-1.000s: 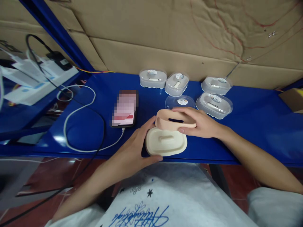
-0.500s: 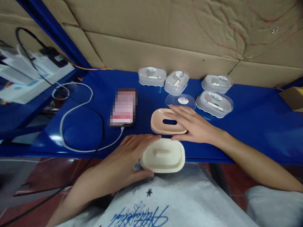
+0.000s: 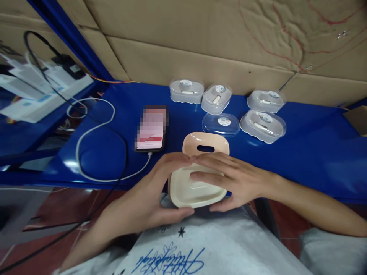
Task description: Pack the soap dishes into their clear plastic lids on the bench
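At the front edge of the blue table, a cream oval soap dish (image 3: 197, 189) with a raised middle lies between my two hands. My left hand (image 3: 169, 191) is curved around its left side, thumb at the near rim and fingers at the far rim. My right hand (image 3: 229, 177) grips it from the right, fingers reaching over the inside and thumb at the near right corner. Just behind it, a peach dish (image 3: 206, 139) with a dark oval slot rests on the table, its near part hidden by my hands. A clear lid (image 3: 218, 128) with a round label lies farther back.
Several clear-lidded oval boxes (image 3: 262, 126) stand toward the cardboard wall (image 3: 186, 49). A phone (image 3: 151, 128) sits at left with a white charging cable (image 3: 77, 152) looping beside it. A power strip (image 3: 43, 99) with plugs is at far left, and a carton (image 3: 357, 118) at right.
My right hand set the peach dish down behind, let go and moved onto the cream dish. My left hand drew the cream dish toward my body.
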`<state>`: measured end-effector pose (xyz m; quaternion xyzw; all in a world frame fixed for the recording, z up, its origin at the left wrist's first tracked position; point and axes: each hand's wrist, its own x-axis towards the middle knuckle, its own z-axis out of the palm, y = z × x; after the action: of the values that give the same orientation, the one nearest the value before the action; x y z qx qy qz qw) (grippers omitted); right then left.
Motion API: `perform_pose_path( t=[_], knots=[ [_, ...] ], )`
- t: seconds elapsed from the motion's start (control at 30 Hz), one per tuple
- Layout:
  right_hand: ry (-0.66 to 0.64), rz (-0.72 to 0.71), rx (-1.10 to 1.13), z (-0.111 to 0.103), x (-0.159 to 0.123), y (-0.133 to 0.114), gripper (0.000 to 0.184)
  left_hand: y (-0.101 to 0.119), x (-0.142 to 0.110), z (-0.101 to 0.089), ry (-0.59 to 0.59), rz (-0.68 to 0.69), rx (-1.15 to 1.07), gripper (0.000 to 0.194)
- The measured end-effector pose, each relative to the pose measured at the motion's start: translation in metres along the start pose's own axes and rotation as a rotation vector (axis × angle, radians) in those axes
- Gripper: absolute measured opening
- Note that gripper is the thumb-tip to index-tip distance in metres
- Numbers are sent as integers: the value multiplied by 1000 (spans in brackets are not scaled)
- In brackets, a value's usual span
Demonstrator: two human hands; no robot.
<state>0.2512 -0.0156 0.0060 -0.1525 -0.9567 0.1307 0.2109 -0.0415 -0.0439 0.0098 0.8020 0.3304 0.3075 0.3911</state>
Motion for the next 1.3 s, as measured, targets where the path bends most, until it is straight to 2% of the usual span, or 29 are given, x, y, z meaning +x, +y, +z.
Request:
perform_pose_path(
  t=[0.07,0.13,0.23,0.3,0.37,0.43,0.5,0.57,0.63,0.7,0.8,0.9,0.97,1.03,1.1,1.2,1.3],
  knots=[
    [52,0,-30,3,0,1,82,-1,2,10,124,-22,-241,95],
    [127,-16,-62,3,0,5,87,-3,8,20,205,-98,-585,99],
    [171,-41,-51,-3,0,12,95,-5,21,28,179,-421,-1008,78],
    [210,10,-9,-9,1,16,91,-6,28,25,247,-561,-1175,65],
    [256,104,-14,-14,1,20,77,-5,33,17,462,-527,-1266,57],
    [269,174,-63,-15,1,23,65,-3,34,6,683,-421,-1270,48],
    [229,203,-122,-12,1,26,60,1,33,-2,802,-335,-1221,41],
    [152,199,-217,-7,0,29,57,5,31,-5,834,-278,-1170,38],
    [77,159,-324,-3,-1,31,45,7,31,-3,841,-235,-1147,37],
    [74,118,-370,-2,-2,32,31,8,32,0,845,-213,-1155,36],
    [269,172,-320,-10,-1,29,18,8,34,3,879,-189,-1168,36],
    [502,364,-285,-21,0,24,12,8,35,3,885,-220,-1164,35],
    [614,484,-303,-25,0,22,14,7,35,5,863,-269,-1182,34],
    [685,514,-352,-27,0,20,20,6,36,10,806,-332,-1228,35],
    [661,428,-416,-27,-1,18,23,3,37,18,686,-419,-1294,36],
    [449,211,-473,-24,0,15,26,-3,41,32,474,-519,-1386,41],
    [266,59,-513,-17,2,13,29,-8,44,43,336,-515,-1447,53]
  ],
)
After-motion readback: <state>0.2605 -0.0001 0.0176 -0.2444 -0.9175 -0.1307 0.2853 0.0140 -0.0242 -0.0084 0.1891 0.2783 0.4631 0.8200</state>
